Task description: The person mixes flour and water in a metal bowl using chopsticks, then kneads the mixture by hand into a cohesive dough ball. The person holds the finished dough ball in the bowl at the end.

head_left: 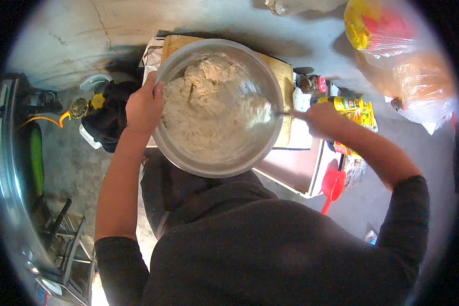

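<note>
A large metal bowl [218, 170] holds shaggy, floury dough [210, 91] and stands over a wooden board [285, 76]. On the bowl's left rim my left hand [145, 105] has a grip, thumb at the edge. My right hand [323, 120] is closed around the thin handle of a utensil [296, 114] at the bowl's right rim. The utensil's inner end is blurred among pale dough, so its kind cannot be told.
Right of the board lie a jar with a red lid [315, 83] and yellow packets [361, 114]. A red plastic scoop [333, 185] is beside the table's right side. Plastic bags [405, 72] hang at upper right. A gas valve with a yellow knob [98, 101] is at left.
</note>
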`<state>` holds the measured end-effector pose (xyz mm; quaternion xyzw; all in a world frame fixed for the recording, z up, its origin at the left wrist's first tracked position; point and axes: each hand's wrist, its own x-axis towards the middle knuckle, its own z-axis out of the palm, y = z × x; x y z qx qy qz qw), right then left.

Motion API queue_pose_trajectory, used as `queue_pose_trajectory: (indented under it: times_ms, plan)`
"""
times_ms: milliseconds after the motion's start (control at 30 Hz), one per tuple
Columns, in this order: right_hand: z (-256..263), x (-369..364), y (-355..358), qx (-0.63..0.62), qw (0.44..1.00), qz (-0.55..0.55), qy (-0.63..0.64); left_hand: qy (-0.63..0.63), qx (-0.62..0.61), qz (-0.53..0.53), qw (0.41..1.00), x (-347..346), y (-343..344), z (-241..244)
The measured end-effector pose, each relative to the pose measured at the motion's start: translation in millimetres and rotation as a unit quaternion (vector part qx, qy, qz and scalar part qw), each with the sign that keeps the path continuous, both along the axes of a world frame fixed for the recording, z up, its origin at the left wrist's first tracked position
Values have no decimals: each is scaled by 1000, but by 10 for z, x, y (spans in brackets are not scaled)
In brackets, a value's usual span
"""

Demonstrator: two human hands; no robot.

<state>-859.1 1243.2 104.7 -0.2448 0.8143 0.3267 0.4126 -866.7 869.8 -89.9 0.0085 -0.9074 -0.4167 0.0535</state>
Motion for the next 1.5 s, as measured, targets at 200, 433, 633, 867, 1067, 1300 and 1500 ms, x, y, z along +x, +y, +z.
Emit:
queue_pose_trajectory:
  times_ms: [200,433,633,867,1067,1300,1500]
  plan:
    - [-55,278,-145,-36,991,-119,-54,-3,38,27,999,35,29,-6]
    - [-438,581,-932,-325,901,-234,-168,-16,115,61,991,62,86,-1]
    - [-1191,433,-788,-446,806,-387,43,-12,71,46,996,85,7,21]
    - [-1047,359,-514,-481,745,-448,109,-36,67,27,997,65,18,68]
    - [-1382,549,-1195,-452,813,-359,75,-13,71,41,997,56,55,90]
    - [-555,797,-840,-296,923,-232,-78,0,81,80,993,77,114,57]
    - [-1121,408,-1092,-433,842,-319,48,-33,21,78,996,58,84,38]
